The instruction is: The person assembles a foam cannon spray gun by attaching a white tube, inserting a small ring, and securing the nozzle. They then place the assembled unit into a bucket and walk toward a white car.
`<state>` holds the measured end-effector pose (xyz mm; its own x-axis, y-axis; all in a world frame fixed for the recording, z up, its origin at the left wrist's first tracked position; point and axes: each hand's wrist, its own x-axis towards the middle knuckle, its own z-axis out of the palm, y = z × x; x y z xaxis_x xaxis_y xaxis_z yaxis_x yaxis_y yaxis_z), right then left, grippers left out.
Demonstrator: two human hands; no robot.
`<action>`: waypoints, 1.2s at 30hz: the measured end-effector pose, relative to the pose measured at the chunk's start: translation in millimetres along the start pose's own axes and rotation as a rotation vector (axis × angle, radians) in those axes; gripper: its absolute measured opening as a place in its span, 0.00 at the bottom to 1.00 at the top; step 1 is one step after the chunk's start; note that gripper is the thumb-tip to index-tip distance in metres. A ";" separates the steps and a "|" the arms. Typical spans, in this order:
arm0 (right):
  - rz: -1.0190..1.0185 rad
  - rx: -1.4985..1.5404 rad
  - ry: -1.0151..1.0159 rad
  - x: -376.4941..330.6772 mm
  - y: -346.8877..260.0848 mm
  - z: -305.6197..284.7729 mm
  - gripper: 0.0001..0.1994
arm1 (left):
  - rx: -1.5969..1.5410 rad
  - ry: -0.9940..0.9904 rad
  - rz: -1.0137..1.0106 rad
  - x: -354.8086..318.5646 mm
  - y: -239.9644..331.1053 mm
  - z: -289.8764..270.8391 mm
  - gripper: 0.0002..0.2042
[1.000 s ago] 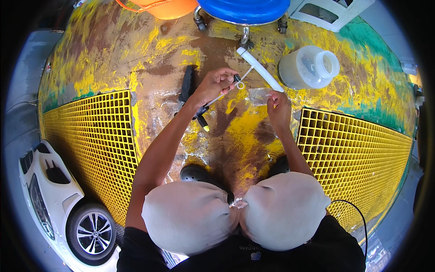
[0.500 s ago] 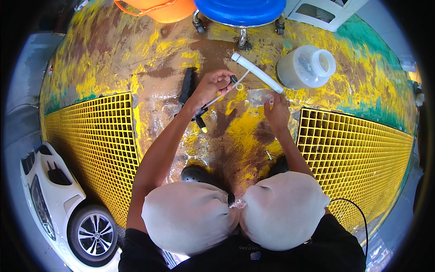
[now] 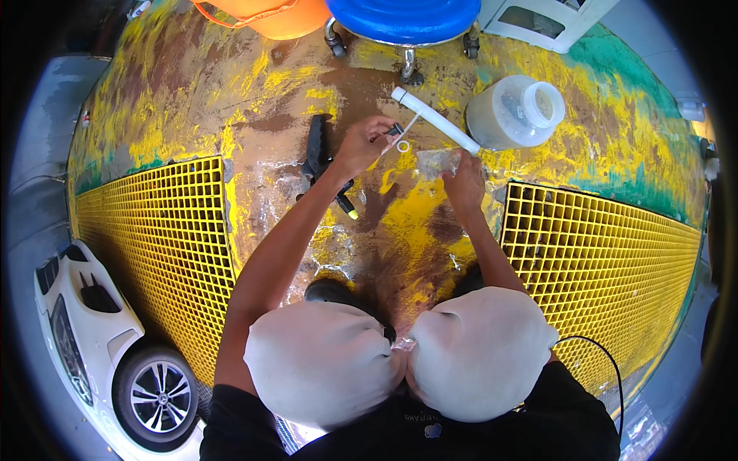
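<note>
Blk part (image 3: 396, 129) pinched in L hand (image 3: 363, 146); R hand (image 3: 465, 184) by clear plastic (image 3: 436, 164), grip unclear.

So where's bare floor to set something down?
Widest: the floor between the orange bucket, the left grating and the black tool. Smaller: between the right grating and that tool's yellow tip. Crowded: around the right hand, with the white tube, clear packet and jar.

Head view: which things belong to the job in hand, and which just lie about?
Seems in use: black piece in the left hand; white tube by the right hand; white ring; perhaps black tool, jar.

Seems lying about: orange bucket; blue stool; white car.
</note>
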<state>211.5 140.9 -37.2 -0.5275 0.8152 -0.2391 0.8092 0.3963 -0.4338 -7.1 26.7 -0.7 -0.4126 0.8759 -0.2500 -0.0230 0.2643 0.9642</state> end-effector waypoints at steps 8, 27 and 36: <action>-0.054 0.095 0.048 5.5 9.7 9.1 0.29 | 0.066 -0.032 -0.034 4.3 -3.8 5.3 0.15; -0.453 0.230 0.150 -15.3 -14.6 -6.9 0.14 | 0.388 0.274 -0.025 -49.3 0.4 -49.9 0.24; -0.575 0.113 0.232 57.8 -45.5 -32.3 0.13 | 0.262 1.072 -0.532 -191.5 -56.0 -49.3 0.31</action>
<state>152.5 183.7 -3.3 -0.7899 0.5607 0.2485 0.3740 0.7616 -0.5292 28.2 -175.8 -2.4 -0.9512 -0.1091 -0.2886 -0.2850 0.6693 0.6862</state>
